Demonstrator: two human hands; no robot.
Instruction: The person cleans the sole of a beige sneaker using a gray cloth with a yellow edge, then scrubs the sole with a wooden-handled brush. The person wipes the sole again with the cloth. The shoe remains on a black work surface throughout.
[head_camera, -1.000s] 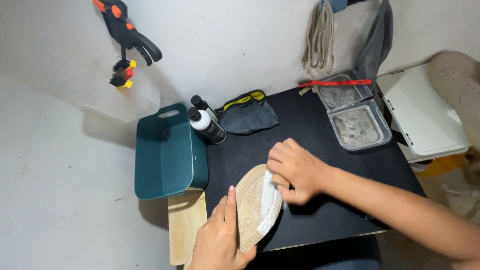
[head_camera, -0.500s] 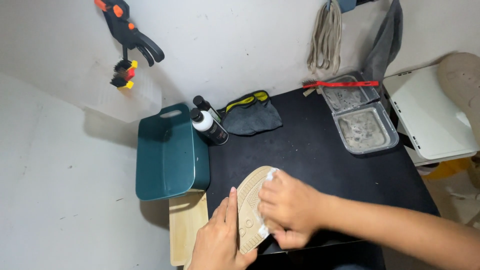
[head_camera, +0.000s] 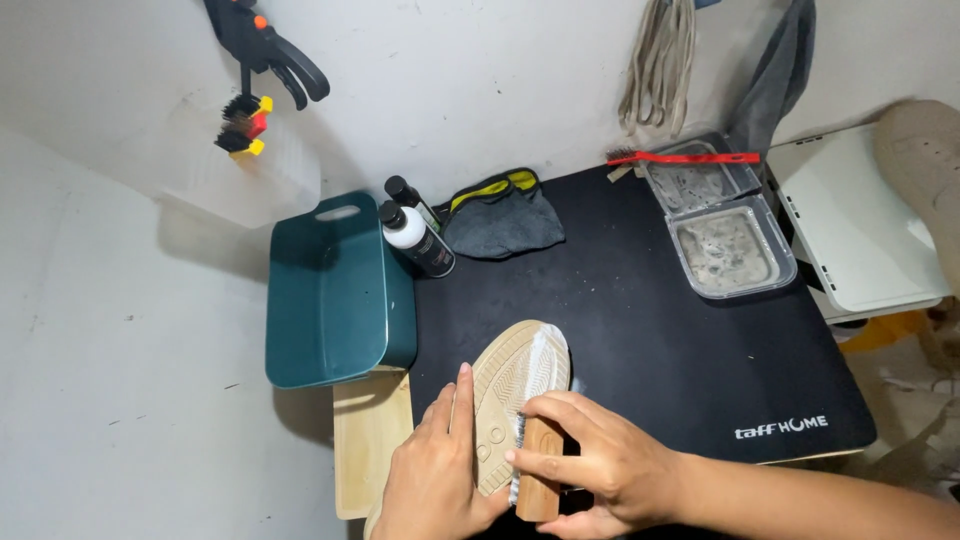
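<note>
Shoe held sole-up at the near edge of the black surface (head_camera: 640, 330).

The shoe (head_camera: 515, 385) lies inverted; its tan outsole shows a moulded tread pattern, with a pale, possibly foamy, film along the right side. The left hand (head_camera: 435, 475) rests flat on the heel end, fingers together, pinning the shoe down. The right hand (head_camera: 600, 465) has its grip clamped on a wooden-backed brush (head_camera: 540, 470), bristles against the sole edge. A teal basket (head_camera: 335, 290) stands just left of the surface. Two bottles (head_camera: 415, 232) and a grey cloth (head_camera: 500, 222) lie behind, two clear trays (head_camera: 722, 215) to the right rear.
</note>
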